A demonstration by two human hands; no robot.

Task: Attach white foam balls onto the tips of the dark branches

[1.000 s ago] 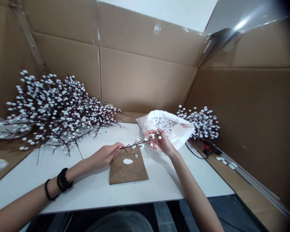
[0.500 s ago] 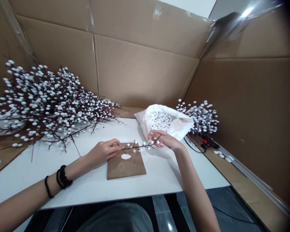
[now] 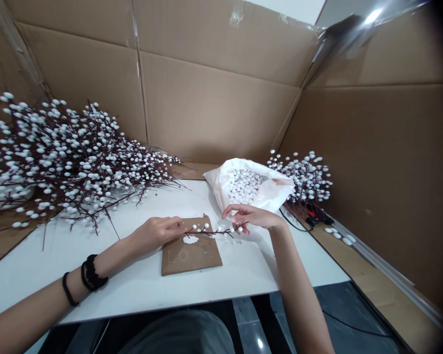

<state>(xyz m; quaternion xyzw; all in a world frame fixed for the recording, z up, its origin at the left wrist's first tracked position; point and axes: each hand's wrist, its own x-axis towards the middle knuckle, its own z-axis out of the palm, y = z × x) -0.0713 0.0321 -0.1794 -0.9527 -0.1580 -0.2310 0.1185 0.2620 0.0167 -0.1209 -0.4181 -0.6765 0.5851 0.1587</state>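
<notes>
My left hand [image 3: 162, 231] pinches one end of a thin dark brown twig [image 3: 210, 232] dotted with small white berries. It holds the twig level, just above a brown cardboard piece [image 3: 192, 258] bearing a white blob of paste [image 3: 191, 239]. At the twig's other end, my right hand [image 3: 247, 217] has its fingers apart and slightly curled, close behind the tip; whether they touch it is hard to see. Beyond that hand lies an open white plastic bag [image 3: 271, 199] full of loose white berries [image 3: 245, 184].
A large heap of berried twigs [image 3: 81, 157] covers the table's back left. A smaller bunch [image 3: 306, 177] sits behind the bag at right, near a red-and-black object [image 3: 315, 214] with a cable. Cardboard walls [image 3: 214, 108] enclose the white table [image 3: 243, 280].
The twig's right end has dropped, so it lies more level. My right hand has lowered slightly, with its index finger and thumb further apart. My left hand keeps its pinch.
</notes>
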